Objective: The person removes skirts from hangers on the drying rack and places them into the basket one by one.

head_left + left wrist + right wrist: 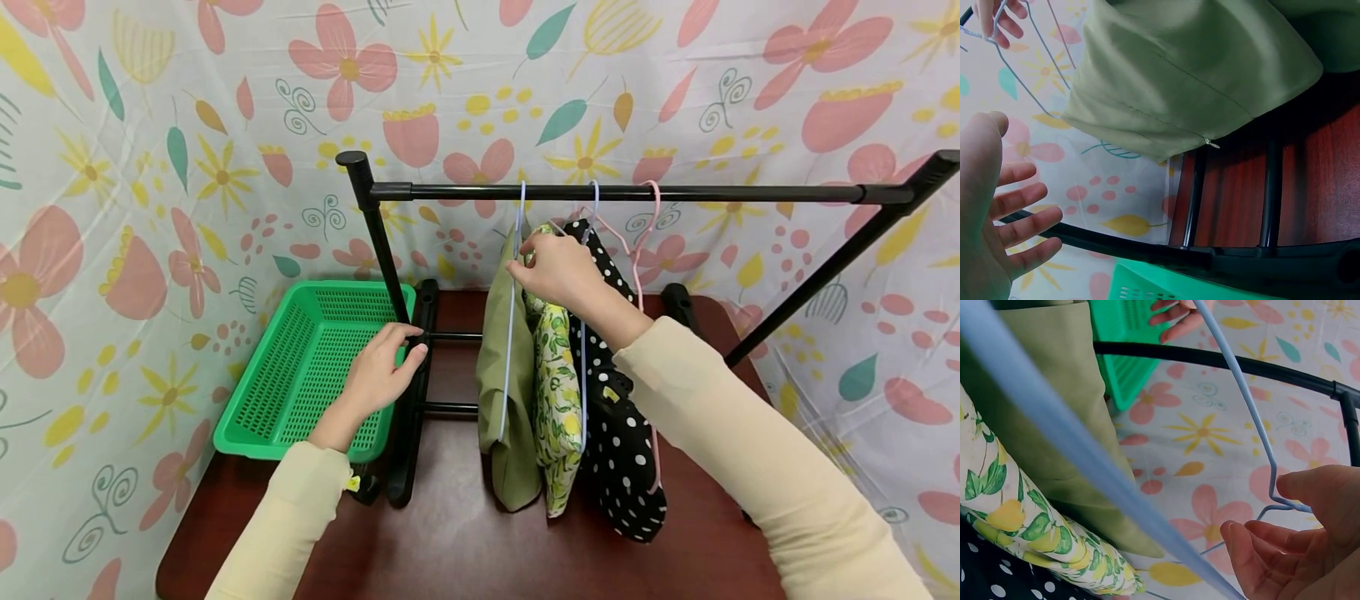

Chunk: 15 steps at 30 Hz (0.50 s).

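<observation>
My right hand (558,268) is at the neck of a light-blue hanger (1252,409), just below the rack's bar. The thumb and curled fingers lie around the wire, as the right wrist view shows. From this hanger hangs an olive-green cloth piece (498,358) with a small zipper pull (1211,144) at its edge. Beside it hang a lemon-print piece (557,392) on a second blue hanger (584,367) and a black polka-dot piece (618,467) on a pink hanger (637,267). My left hand (381,367), fingers spread, holds nothing near the rack's left post.
A black garment rack (465,192) stands on a dark red-brown table (465,517). Left of its foot sits a green perforated basket (300,375) with nothing visible inside. A flower-print sheet (337,75) hangs behind and at both sides.
</observation>
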Available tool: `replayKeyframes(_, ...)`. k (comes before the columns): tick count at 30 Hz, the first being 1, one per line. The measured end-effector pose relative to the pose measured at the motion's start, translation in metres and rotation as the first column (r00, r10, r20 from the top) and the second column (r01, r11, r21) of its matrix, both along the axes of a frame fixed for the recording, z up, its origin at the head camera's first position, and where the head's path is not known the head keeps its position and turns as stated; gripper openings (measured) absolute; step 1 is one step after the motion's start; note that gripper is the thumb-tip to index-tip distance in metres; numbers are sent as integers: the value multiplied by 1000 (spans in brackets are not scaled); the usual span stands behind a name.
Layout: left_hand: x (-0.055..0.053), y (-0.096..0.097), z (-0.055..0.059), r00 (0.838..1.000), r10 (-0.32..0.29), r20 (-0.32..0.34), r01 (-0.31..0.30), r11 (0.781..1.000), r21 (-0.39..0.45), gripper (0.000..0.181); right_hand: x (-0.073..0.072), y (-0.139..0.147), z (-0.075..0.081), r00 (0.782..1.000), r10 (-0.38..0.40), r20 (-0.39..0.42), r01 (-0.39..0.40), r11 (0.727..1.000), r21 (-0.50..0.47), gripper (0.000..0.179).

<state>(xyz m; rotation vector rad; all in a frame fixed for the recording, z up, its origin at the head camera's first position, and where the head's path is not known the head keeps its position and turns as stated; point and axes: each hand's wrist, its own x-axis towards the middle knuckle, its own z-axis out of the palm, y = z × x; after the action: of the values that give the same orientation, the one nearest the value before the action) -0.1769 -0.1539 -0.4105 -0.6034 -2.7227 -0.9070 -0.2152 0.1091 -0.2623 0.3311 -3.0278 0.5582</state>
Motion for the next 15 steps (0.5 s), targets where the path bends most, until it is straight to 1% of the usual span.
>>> replayKeyframes(3,0,0,-2,1000,3,-5,-3,1000,-4,42,-2,-1,0,1000,1,10,-1,1000,14,41)
replayKeyframes(8,-1,0,-4,1000,6,-5,-6,1000,7,41,-6,-3,0,1000,-1,0,1,999,37,40)
replayKeyframes(15,-1,2,-9,1000,4,7,-4,1000,18,41,-10,-5,0,1000,-6,-5,7,1000,25,40)
